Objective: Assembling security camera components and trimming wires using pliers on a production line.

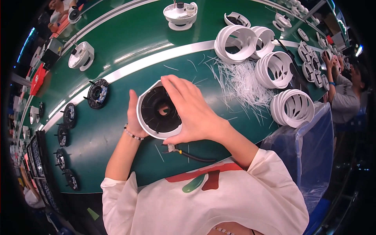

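Observation:
Between both palms I hold a round white housing (143, 124) with a black inner part (150, 105) and a hole through its middle. My left hand (135, 117) supports its left side, the thumb pointing up and the other fingers mostly hidden behind it. Across its right side lies my right hand (194, 107), fingers over the upper rim and thumb at the lower edge. Just below the housing, a pair of cutting pliers (192, 155) with dark handles rests on the green table (113, 156). Thin white offcut strips lie near the pliers.
Several white slatted rings (291, 107) stand at the right around a heap of white plastic strips (244, 84). Black round parts with circuit boards (98, 94) form a row at the left. White assemblies (180, 15) sit on the far belt. A blue plastic-lined bin (313, 149) adjoins the table's right edge.

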Available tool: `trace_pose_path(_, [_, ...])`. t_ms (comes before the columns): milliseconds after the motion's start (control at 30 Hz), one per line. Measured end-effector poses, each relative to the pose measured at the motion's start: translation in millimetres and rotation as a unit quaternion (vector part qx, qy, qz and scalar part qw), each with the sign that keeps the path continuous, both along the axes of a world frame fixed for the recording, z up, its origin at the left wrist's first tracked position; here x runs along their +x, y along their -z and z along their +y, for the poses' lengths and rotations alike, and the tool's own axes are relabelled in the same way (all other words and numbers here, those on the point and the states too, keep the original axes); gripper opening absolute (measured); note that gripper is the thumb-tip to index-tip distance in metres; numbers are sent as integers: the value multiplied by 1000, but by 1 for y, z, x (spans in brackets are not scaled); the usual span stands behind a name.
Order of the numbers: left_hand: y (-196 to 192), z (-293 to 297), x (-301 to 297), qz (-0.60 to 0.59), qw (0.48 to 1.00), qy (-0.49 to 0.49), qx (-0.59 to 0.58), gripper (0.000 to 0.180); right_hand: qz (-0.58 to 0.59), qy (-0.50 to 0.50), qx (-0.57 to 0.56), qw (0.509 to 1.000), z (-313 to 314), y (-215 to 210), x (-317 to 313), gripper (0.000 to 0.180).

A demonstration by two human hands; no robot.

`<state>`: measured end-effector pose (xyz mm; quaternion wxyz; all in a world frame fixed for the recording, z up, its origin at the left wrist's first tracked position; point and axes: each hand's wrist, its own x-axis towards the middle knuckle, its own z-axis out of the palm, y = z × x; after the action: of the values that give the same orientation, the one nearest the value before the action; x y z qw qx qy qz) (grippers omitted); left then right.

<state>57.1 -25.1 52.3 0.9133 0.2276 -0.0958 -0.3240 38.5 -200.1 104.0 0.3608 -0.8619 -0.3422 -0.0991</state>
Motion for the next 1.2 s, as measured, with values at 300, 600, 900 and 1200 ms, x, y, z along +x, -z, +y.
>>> trace_pose_path(300, [-8, -27, -11, 81, 981, -135, 109, 47, 13, 155, 66, 986, 10, 40, -1, 120])
trace_pose_path(600, [-10, -23, 96, 83, 958, -251, 112, 40, -24, 164, 110, 980, -1, 45, 0, 102])
trace_pose_path(900, [41, 52, 250, 98, 878, -417, 214, 33, 46, 91, -11, 995, -4, 41, -7, 73])
trace_pose_path(1200, [20, 118, 261, 170, 801, -568, 77, 51, 168, -135, -263, 940, -32, 32, -46, 90])
